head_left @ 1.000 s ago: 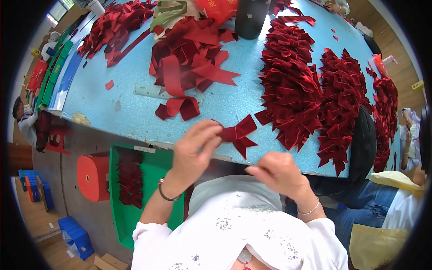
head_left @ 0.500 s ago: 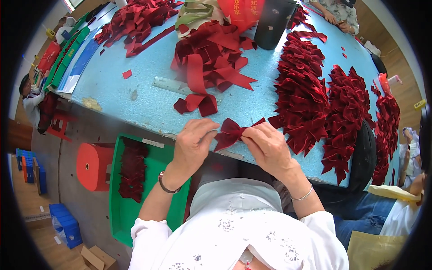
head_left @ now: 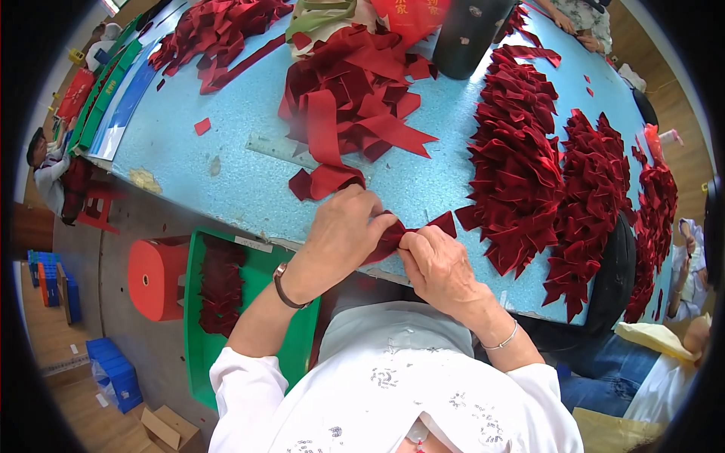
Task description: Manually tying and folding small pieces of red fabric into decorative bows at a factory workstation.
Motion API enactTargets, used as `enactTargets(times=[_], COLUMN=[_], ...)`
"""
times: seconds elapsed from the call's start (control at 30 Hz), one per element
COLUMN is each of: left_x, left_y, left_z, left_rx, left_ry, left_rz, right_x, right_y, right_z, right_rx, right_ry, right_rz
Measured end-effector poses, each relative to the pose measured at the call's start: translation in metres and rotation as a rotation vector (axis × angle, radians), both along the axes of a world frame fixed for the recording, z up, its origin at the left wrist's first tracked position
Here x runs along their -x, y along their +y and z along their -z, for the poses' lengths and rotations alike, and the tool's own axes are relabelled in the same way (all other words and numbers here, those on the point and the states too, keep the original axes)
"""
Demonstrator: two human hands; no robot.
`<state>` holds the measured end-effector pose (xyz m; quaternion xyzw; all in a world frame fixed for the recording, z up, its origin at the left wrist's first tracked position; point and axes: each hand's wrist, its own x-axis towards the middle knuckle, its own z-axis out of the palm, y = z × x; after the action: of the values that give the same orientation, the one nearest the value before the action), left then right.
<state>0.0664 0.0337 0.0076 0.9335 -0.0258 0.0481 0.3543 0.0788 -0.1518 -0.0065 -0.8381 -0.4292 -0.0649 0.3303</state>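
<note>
Both of my hands are on one dark red velvet bow at the front edge of the blue table. My left hand closes over the bow's left loop and hides most of it. Thumb and fingers of my right hand pinch the bow near its middle, and one pointed tail sticks out above them. Just beyond my left hand lies a curled red ribbon, hanging off a loose heap of ribbon strips. To the right of my hands is a dense row of finished-looking bows.
More bow rows lie farther right. A black cup and a clear ruler are on the table. Down left are a green bin holding bows and a red stool. Other people sit at the table's far sides.
My left hand has moved right and slightly up, now covering the bow's left loop that showed before. My right hand has shifted a little left and down, still pinching the bow.
</note>
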Motion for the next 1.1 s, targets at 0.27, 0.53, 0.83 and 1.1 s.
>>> enactTargets(times=[0.27,0.53,0.83,1.1], left_x=[-0.007,-0.023,-0.021,-0.030], left_y=[-0.004,0.006,-0.004,0.001], left_z=[-0.008,-0.023,0.001,0.009], left_rx=[-0.119,0.228,0.027,-0.146], left_ry=[-0.174,0.566,-0.066,-0.206], left_rz=[0.171,0.148,0.337,0.299], right_x=[-0.005,-0.007,-0.014,-0.012], right_y=[-0.001,0.001,0.002,0.008], right_z=[0.005,0.005,0.006,0.000], right_rx=[-0.052,-0.050,-0.029,0.049], right_ry=[0.041,0.076,0.111,0.126], right_rz=[-0.023,-0.010,-0.034,-0.033])
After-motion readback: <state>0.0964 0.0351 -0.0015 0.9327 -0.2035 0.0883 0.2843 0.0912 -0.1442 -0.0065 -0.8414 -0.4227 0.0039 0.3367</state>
